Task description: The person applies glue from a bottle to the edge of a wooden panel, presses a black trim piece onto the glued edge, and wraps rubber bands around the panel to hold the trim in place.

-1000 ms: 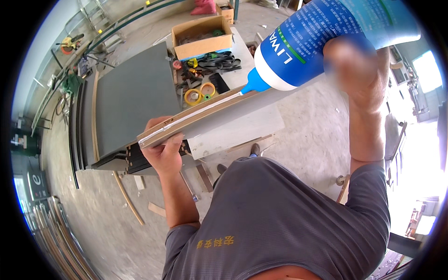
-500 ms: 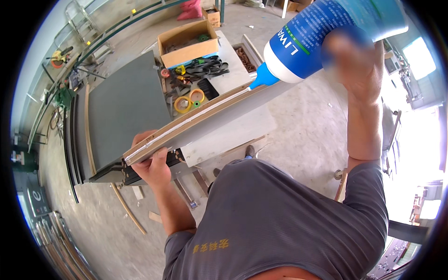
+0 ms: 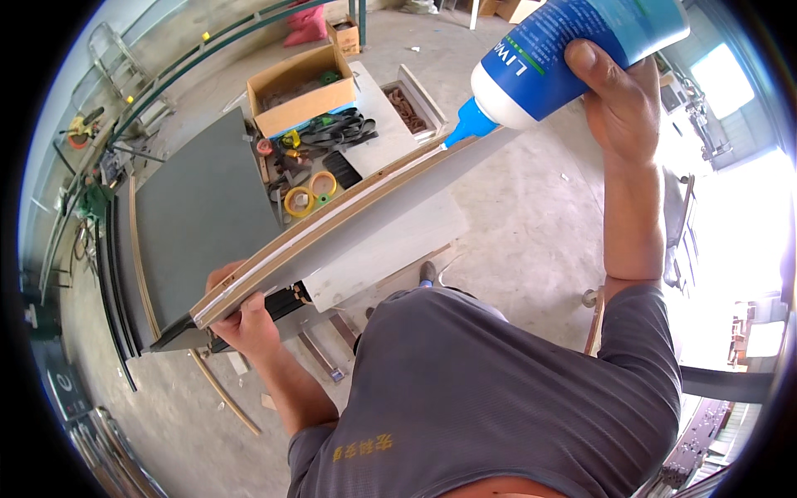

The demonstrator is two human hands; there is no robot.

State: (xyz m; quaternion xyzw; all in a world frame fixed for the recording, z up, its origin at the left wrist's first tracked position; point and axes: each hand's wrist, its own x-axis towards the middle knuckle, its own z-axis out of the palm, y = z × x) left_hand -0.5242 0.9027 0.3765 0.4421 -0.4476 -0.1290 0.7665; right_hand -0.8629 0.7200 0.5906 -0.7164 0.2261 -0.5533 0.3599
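Observation:
My left hand (image 3: 247, 322) grips the near-left end of a long grey panel (image 3: 365, 222), thumb on the near face and fingers round the far side. The panel is tilted, with its narrow wood-coloured edge facing up. My right hand (image 3: 618, 104) is wrapped round a blue and white glue bottle (image 3: 519, 79), held tipped nozzle-down. Its blue nozzle (image 3: 470, 123) meets the panel's upper edge toward the right end. A white bead of glue (image 3: 320, 226) runs along that edge from the left end to the nozzle tip.
Beyond the panel, a worktable carries a dark grey board (image 3: 207, 187), an open cardboard box (image 3: 299, 91), yellow tape rolls (image 3: 299, 202), black straps (image 3: 336, 129) and hand tools. A wooden tray (image 3: 413, 108) holds brown pieces. Wood strips (image 3: 220, 390) lie on the floor at left.
The nozzle has moved farther along the panel edge toward its right end, and the glue bead is longer. The view has shifted, so the table and panel's left end appear farther left.

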